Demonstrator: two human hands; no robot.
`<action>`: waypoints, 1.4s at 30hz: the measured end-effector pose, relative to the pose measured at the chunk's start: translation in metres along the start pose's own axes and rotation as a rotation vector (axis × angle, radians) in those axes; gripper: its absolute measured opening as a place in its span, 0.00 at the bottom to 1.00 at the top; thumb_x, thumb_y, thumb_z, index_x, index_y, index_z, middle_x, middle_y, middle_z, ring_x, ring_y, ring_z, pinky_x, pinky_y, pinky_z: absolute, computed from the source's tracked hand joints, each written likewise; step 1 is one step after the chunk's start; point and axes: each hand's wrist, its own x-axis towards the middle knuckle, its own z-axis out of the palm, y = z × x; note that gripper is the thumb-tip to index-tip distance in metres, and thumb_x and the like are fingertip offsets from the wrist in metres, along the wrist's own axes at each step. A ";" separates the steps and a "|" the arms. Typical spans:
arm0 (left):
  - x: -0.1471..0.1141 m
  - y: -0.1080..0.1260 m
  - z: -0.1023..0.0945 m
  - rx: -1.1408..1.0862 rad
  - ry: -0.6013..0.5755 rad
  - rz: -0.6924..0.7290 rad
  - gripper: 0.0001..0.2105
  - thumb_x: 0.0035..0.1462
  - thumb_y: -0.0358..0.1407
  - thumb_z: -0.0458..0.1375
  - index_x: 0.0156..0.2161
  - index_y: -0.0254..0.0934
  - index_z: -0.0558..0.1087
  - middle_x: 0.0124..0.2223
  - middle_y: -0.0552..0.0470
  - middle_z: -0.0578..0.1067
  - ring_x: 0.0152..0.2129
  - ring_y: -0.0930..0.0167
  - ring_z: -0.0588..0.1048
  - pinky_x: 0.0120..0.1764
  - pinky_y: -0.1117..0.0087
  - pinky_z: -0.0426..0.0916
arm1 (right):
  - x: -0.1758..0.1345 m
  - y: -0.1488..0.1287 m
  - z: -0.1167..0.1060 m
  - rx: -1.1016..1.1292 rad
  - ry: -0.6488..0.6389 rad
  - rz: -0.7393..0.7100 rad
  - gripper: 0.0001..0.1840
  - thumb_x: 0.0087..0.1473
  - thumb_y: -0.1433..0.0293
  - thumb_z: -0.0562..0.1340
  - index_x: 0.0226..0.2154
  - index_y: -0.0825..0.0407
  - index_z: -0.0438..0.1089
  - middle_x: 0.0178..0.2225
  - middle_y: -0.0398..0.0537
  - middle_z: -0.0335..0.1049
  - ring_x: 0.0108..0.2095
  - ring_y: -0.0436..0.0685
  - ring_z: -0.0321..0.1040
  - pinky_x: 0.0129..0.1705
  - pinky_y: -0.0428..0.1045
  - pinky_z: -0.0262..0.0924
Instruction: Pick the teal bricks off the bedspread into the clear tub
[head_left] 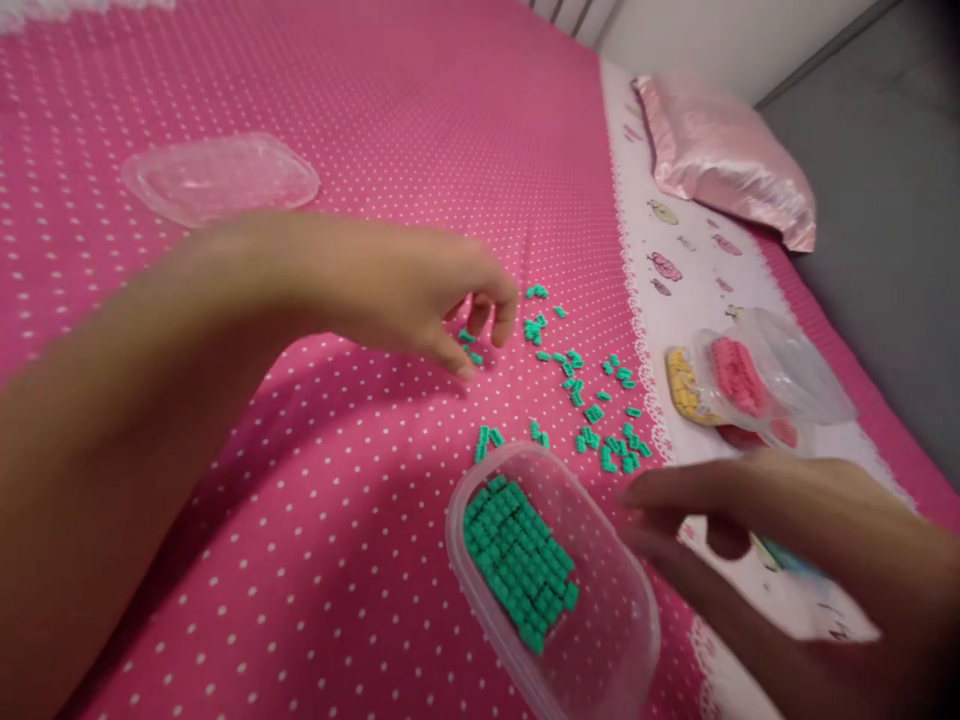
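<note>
My left hand [420, 285] hovers palm down over the pink dotted bedspread, thumb and fingers apart. A few small green toy bricks [469, 347] show under it, between thumb and fingertips. In front of me stands a clear plastic container [615, 620] with green bricks [517, 560] packed in rows along its left part. Just beyond the container's right rim is my right hand [735, 520]. Its thumb and index fingertips come together in a pinch; whether anything is between them cannot be made out. More loose green bricks [594, 412] lie scattered beyond the container.
A clear lid [225, 180] lies at the upper left. On the white printed strip [660, 240] at right are containers with pink bricks [739, 375] and yellow bricks [684, 385], beside another clear lid [802, 370]. A pink satin pillow [731, 150] rests by the grey panel [892, 200].
</note>
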 end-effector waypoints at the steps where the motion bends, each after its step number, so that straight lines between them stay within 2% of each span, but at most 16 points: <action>1: 0.001 -0.004 0.003 0.027 0.003 -0.018 0.17 0.46 0.41 0.69 0.43 0.43 0.76 0.39 0.56 0.77 0.32 0.71 0.72 0.35 0.72 0.56 | 0.003 0.008 -0.004 0.005 0.030 0.058 0.05 0.62 0.63 0.61 0.38 0.43 0.73 0.28 0.39 0.74 0.28 0.52 0.70 0.32 0.50 0.59; 3: 0.004 -0.007 0.011 0.071 -0.022 -0.022 0.18 0.45 0.37 0.69 0.43 0.41 0.73 0.39 0.55 0.76 0.31 0.71 0.71 0.33 0.73 0.55 | 0.014 0.028 -0.005 0.056 0.059 0.151 0.06 0.59 0.61 0.64 0.37 0.44 0.75 0.28 0.40 0.74 0.27 0.52 0.70 0.30 0.49 0.59; 6: 0.008 -0.003 0.020 0.123 -0.047 -0.010 0.11 0.48 0.30 0.63 0.38 0.38 0.71 0.36 0.55 0.74 0.28 0.73 0.67 0.31 0.72 0.54 | 0.036 0.060 0.006 0.191 0.065 0.310 0.04 0.56 0.66 0.65 0.33 0.47 0.77 0.30 0.42 0.77 0.28 0.52 0.70 0.31 0.48 0.59; 9: 0.012 0.000 0.021 0.119 -0.097 0.007 0.05 0.50 0.29 0.58 0.34 0.38 0.69 0.34 0.55 0.73 0.28 0.72 0.67 0.31 0.71 0.55 | 0.053 0.082 0.028 0.295 0.217 0.378 0.04 0.53 0.72 0.65 0.31 0.51 0.77 0.27 0.44 0.76 0.28 0.52 0.69 0.33 0.49 0.60; 12: 0.014 -0.003 0.017 0.129 -0.069 0.051 0.04 0.53 0.30 0.55 0.35 0.39 0.70 0.36 0.52 0.74 0.32 0.70 0.70 0.34 0.70 0.59 | 0.065 0.078 0.048 0.435 0.403 0.329 0.07 0.55 0.75 0.60 0.34 0.54 0.76 0.28 0.45 0.75 0.29 0.51 0.67 0.35 0.49 0.60; 14: 0.013 -0.008 0.015 0.172 0.008 0.055 0.05 0.54 0.31 0.54 0.36 0.40 0.70 0.38 0.52 0.74 0.33 0.69 0.70 0.36 0.69 0.61 | 0.071 0.065 0.059 0.537 0.340 0.215 0.11 0.58 0.77 0.57 0.37 0.54 0.75 0.33 0.46 0.77 0.32 0.50 0.69 0.39 0.48 0.61; 17: 0.014 -0.018 0.016 0.175 0.100 0.055 0.06 0.58 0.34 0.52 0.38 0.42 0.70 0.38 0.54 0.76 0.34 0.68 0.71 0.38 0.67 0.62 | 0.079 0.047 0.068 0.542 0.233 0.104 0.10 0.60 0.75 0.59 0.40 0.50 0.76 0.38 0.43 0.78 0.36 0.49 0.71 0.43 0.47 0.61; 21: 0.019 -0.030 0.016 0.144 0.128 0.047 0.06 0.56 0.41 0.54 0.36 0.46 0.71 0.36 0.59 0.79 0.33 0.66 0.74 0.38 0.64 0.64 | 0.082 0.041 0.069 0.530 0.185 0.048 0.10 0.62 0.73 0.59 0.42 0.50 0.75 0.41 0.45 0.78 0.40 0.50 0.71 0.48 0.49 0.60; 24: 0.020 -0.033 0.013 0.152 0.135 -0.014 0.08 0.53 0.46 0.54 0.32 0.46 0.71 0.29 0.63 0.78 0.27 0.68 0.72 0.33 0.66 0.61 | 0.081 0.041 0.066 0.534 0.174 0.014 0.10 0.63 0.72 0.58 0.43 0.50 0.75 0.41 0.44 0.77 0.41 0.51 0.70 0.48 0.49 0.60; 27: 0.018 -0.031 0.009 0.194 0.156 -0.075 0.10 0.56 0.44 0.51 0.31 0.42 0.69 0.25 0.59 0.76 0.24 0.69 0.70 0.31 0.68 0.59 | 0.081 0.039 0.065 0.541 0.173 -0.017 0.11 0.63 0.72 0.58 0.43 0.50 0.75 0.39 0.44 0.76 0.41 0.50 0.70 0.48 0.47 0.60; 33: 0.019 -0.035 0.019 0.178 0.168 0.024 0.11 0.56 0.45 0.54 0.39 0.44 0.75 0.37 0.53 0.80 0.34 0.64 0.75 0.40 0.64 0.67 | 0.084 0.036 0.069 0.566 0.182 -0.024 0.11 0.62 0.73 0.59 0.43 0.50 0.76 0.39 0.45 0.75 0.40 0.51 0.70 0.46 0.48 0.61; 36: 0.021 -0.038 0.029 0.169 0.165 0.017 0.12 0.57 0.39 0.52 0.39 0.41 0.78 0.40 0.48 0.80 0.39 0.63 0.76 0.45 0.63 0.67 | 0.086 0.037 0.071 0.574 0.184 -0.021 0.10 0.62 0.74 0.60 0.41 0.50 0.76 0.39 0.46 0.75 0.40 0.51 0.70 0.46 0.48 0.61; 39: 0.016 -0.037 0.036 0.163 0.182 -0.019 0.13 0.59 0.37 0.51 0.39 0.40 0.79 0.41 0.47 0.80 0.38 0.63 0.77 0.43 0.64 0.66 | 0.088 0.036 0.073 0.575 0.178 -0.028 0.09 0.61 0.74 0.60 0.41 0.49 0.76 0.38 0.45 0.75 0.38 0.51 0.70 0.45 0.47 0.62; 42: 0.008 -0.031 0.038 0.115 0.264 -0.059 0.14 0.62 0.40 0.50 0.41 0.40 0.78 0.41 0.48 0.80 0.36 0.65 0.77 0.40 0.66 0.66 | 0.087 0.036 0.074 0.570 0.176 -0.026 0.10 0.61 0.74 0.60 0.41 0.49 0.76 0.37 0.45 0.75 0.38 0.51 0.70 0.44 0.48 0.62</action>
